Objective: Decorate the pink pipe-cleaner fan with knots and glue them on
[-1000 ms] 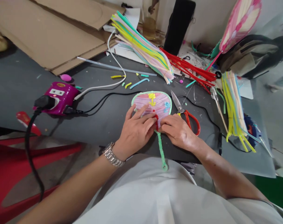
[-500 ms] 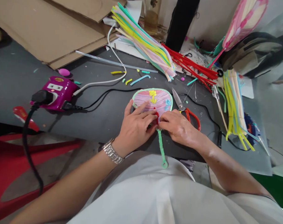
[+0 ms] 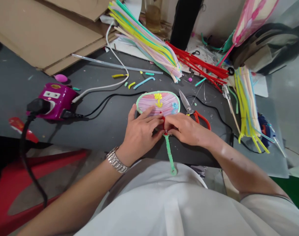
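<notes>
A hand fan (image 3: 149,101) made of pipe cleaners lies at the table's front edge. Its face is pink and purple with a pale green rim, a yellow flower and a blue flower. The green handle (image 3: 169,152) points toward my body and ends in a loop. My left hand (image 3: 142,129) holds the fan, its fingers over the face and its thumb near the base. A red pipe-cleaner piece (image 3: 163,123) stands low on the face, between my hands. My right hand (image 3: 186,128) pinches at its lower end; the fingertips partly hide it.
Open scissors (image 3: 188,106) with orange handles lie right of the fan. Pipe-cleaner bundles (image 3: 149,42) lie at the back and right (image 3: 247,105). A purple power block (image 3: 56,101) with black and white cables sits at left, near cardboard (image 3: 48,29). Cut scraps (image 3: 144,82) lie behind the fan.
My right hand has shifted left, closer to my left fingertips, and now covers more of the fan's lower right face. The whole view has moved slightly. My left hand keeps its place on the fan.
</notes>
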{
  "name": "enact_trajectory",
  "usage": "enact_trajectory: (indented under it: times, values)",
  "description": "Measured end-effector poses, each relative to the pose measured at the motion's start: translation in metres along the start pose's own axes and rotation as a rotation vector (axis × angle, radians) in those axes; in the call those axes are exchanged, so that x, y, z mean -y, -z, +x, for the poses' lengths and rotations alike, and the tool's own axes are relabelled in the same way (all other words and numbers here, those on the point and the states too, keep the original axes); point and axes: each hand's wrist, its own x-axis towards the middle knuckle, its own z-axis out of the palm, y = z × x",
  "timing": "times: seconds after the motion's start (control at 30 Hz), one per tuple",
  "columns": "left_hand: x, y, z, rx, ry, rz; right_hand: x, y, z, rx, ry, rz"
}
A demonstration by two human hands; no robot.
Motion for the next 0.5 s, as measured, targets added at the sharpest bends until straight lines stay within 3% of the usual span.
enact_trajectory:
  times: [0.3, 0.5]
  values:
    - [-0.006, 0.005, 0.002, 0.048, 0.033, 0.013, 0.013, 0.016, 0.02, 0.201, -0.08, -0.078]
    - [-0.01, 0.006, 0.001, 0.064, 0.057, 0.044, 0.018, 0.015, 0.028, 0.189, -0.038, -0.228]
